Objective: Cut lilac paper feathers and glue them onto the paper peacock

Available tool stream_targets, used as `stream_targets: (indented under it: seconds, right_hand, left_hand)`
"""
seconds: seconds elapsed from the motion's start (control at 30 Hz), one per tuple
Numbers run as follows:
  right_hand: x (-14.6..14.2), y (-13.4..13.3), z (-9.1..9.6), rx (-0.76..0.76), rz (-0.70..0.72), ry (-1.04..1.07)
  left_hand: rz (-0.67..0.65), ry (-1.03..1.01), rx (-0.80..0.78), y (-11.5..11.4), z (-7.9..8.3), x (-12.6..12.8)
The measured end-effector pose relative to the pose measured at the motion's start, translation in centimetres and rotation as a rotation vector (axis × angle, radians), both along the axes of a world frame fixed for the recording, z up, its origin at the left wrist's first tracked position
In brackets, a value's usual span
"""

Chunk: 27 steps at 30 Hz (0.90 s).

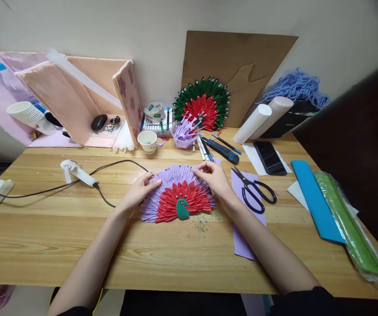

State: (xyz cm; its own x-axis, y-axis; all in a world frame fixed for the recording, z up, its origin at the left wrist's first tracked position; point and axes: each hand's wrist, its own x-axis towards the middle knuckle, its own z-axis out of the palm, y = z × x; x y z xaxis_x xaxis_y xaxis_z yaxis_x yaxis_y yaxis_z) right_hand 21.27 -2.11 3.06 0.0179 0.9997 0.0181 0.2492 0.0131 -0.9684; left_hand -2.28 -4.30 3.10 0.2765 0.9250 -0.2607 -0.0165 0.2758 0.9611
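Observation:
A fan-shaped paper peacock (pixel 182 191) lies on the table in front of me, with purple pleated outer feathers, red inner feathers and a green head and body at the bottom centre. At its upper left edge, my left hand (pixel 140 188) grips the purple feathers, thumb on top. My right hand (pixel 213 176) pinches the purple rim at the upper right between thumb and fingers. Under my right forearm lies a purple paper sheet (pixel 243 228), partly covered. Black-handled scissors (pixel 254 192) rest on that sheet, blades pointing away from me.
A white glue gun (pixel 78 172) with a black cable lies left. Behind the peacock stand a paper cup (pixel 147 141), a bowl of purple scraps (pixel 184 137) and a green-and-red paper fan (pixel 205 103). A cutter (pixel 221 150), phone (pixel 270 158) and blue paper (pixel 317 199) lie right.

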Motion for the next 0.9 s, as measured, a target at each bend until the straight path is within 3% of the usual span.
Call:
stream_targets:
  seconds: [0.17, 0.9]
  right_hand:
    - [-0.5, -0.4, -0.9, -0.002, -0.069, 0.055]
    - [-1.2, -0.7, -0.5, -0.01, -0.117, 0.07]
  left_hand:
    - [0.001, -0.029, -0.01, -0.1, -0.3, 0.2]
    - [0.011, -0.019, 0.018, -0.3, -0.4, 0.2]
